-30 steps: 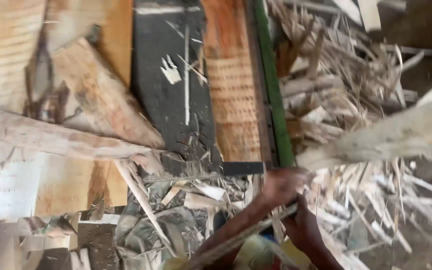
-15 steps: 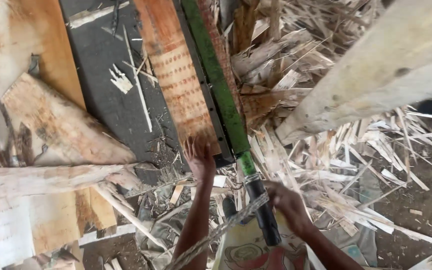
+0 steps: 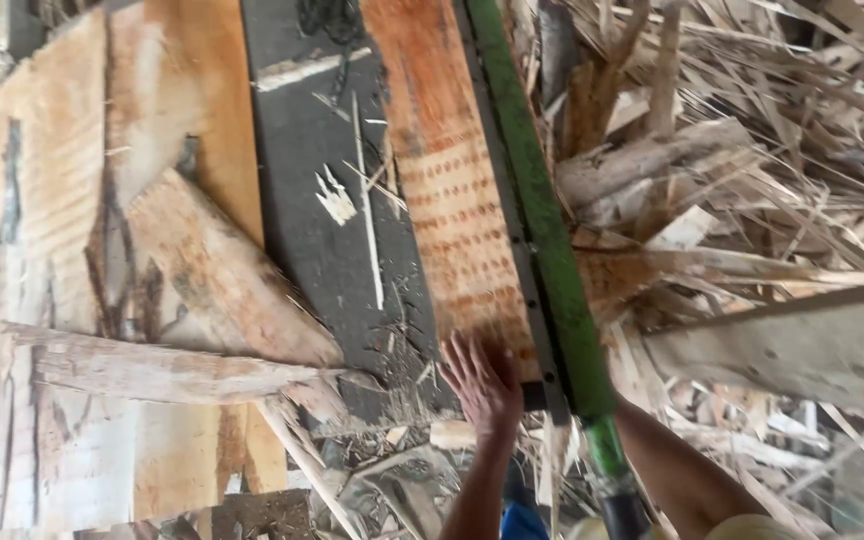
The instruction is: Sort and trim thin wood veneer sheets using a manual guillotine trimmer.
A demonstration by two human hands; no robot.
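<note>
My left hand lies flat with fingers spread on the near end of a long orange veneer strip marked with rows of small dots. The strip runs away from me along a green metal rail that has a dark handle at its near end. My right forearm reaches up to the rail from the lower right. The right hand itself is hidden behind the rail.
A dark grey belt surface with splinters lies left of the strip. Overlapping veneer sheets and a pale rough board cover the left side. A heap of wood offcuts and a thick pale plank fill the right.
The view has shifted and come closer. My left hand has settled flat on the strip's near end. My right hand, earlier visible beside the rail's handle, is now hidden behind the rail.
</note>
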